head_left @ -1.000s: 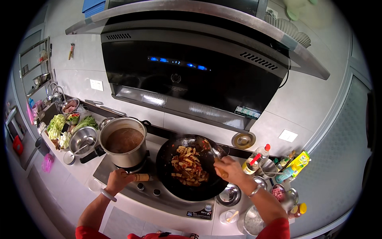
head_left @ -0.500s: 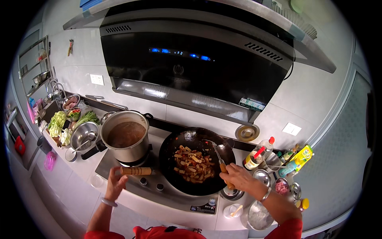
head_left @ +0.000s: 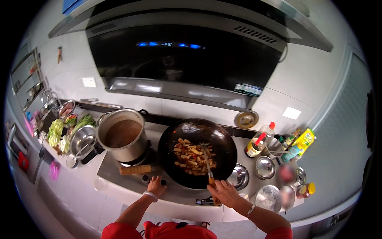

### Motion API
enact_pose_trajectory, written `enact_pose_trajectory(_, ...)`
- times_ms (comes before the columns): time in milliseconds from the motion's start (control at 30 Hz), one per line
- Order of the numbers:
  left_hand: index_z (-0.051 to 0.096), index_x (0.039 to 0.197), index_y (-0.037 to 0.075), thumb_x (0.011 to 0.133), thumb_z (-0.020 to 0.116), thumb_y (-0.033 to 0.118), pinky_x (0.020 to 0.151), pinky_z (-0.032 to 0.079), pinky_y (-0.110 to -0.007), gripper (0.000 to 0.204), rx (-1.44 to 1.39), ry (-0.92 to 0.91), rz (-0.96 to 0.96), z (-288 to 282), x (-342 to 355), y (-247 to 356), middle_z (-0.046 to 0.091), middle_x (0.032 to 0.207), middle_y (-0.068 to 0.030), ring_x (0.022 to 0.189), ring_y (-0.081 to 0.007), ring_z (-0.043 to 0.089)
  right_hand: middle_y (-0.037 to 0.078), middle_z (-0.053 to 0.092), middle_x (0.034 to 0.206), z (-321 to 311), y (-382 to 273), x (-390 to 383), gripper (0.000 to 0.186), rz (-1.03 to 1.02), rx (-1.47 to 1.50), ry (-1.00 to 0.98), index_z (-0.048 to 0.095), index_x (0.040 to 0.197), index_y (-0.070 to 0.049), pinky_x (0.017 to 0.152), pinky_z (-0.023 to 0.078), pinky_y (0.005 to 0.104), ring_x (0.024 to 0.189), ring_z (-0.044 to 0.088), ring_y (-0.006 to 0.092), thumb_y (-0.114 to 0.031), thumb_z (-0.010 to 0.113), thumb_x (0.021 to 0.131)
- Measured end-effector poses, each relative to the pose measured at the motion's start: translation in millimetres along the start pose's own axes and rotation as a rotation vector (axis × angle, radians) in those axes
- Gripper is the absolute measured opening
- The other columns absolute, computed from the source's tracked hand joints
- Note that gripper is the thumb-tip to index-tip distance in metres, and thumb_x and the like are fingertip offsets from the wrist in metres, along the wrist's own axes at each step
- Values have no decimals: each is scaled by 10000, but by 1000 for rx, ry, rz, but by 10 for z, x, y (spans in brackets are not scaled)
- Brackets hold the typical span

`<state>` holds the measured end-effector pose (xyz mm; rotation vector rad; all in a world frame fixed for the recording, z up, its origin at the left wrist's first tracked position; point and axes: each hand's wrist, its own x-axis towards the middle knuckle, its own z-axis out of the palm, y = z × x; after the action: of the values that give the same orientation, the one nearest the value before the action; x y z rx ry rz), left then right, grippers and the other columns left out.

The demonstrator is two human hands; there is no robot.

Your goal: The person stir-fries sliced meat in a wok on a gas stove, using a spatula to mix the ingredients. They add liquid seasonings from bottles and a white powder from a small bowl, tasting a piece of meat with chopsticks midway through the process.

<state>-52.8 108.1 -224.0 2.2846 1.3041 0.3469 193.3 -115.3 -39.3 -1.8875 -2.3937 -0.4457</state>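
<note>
Left hand [head_left: 156, 187] is now reaching in at the stove knobs [head_left: 146, 179] instead of hanging by the wooden handle [head_left: 135, 170], and the spatula [head_left: 210, 171] is now working into the food [head_left: 193, 157] rather than leaning near the wok's right side. Right hand [head_left: 225, 192] is gripping the spatula's wooden grip, fingers wrapped round it. Food's sitting in the bottom of the wok [head_left: 223, 141], on the stove right of the tall pot [head_left: 133, 153].

Looks to me like they're stir-frying while minding the heat, so I'd be keeping the blade low, scraping under the pile and turning it inward, and nudging any knob gently.

Can't tell if the left fingers are pinching a knob or just resting there; the hand's covering it. Spatula blade is blurring into the food, and the bowl [head_left: 287, 174] on the right is just a pinkish smear.
</note>
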Motion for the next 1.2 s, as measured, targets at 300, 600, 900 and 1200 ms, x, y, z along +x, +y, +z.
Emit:
enact_pose_trajectory(300,683,886,19,748,675,459,764,519,-416,462,266,-222,-38,-119,101,244,674,873,-185,863,-343,653,118,516,1059,-199,-81,-1210,519,439,186,-12,527,1245,-139,768,495,371,888,551,266,-64,578,734)
enact_pose_trajectory(600,659,911,3,721,646,557,797,481,-471,585,309,-2,-201,180,165,76,643,911,-234,905,-401,610,88,600,922,-496,940,-2170,317,788,127,189,603,1085,-103,709,526,392,836,611,281,-101,601,767)
enact_pose_trajectory(900,644,851,-40,798,568,510,730,492,-506,557,502,-211,-317,251,-1152,-116,641,862,-269,818,-421,620,174,666,780,-99,4535,-3209,315,1382,201,490,658,972,-28,691,524,407,740,653,333,-267,659,766)
enact_pose_trajectory(1200,636,613,-23,745,603,432,641,474,-503,474,392,-301,-395,638,-2119,1040,593,651,-269,670,-403,623,225,569,1176,556,6538,-3192,642,1339,193,280,525,1216,-41,948,428,423,1107,526,375,-351,719,688)
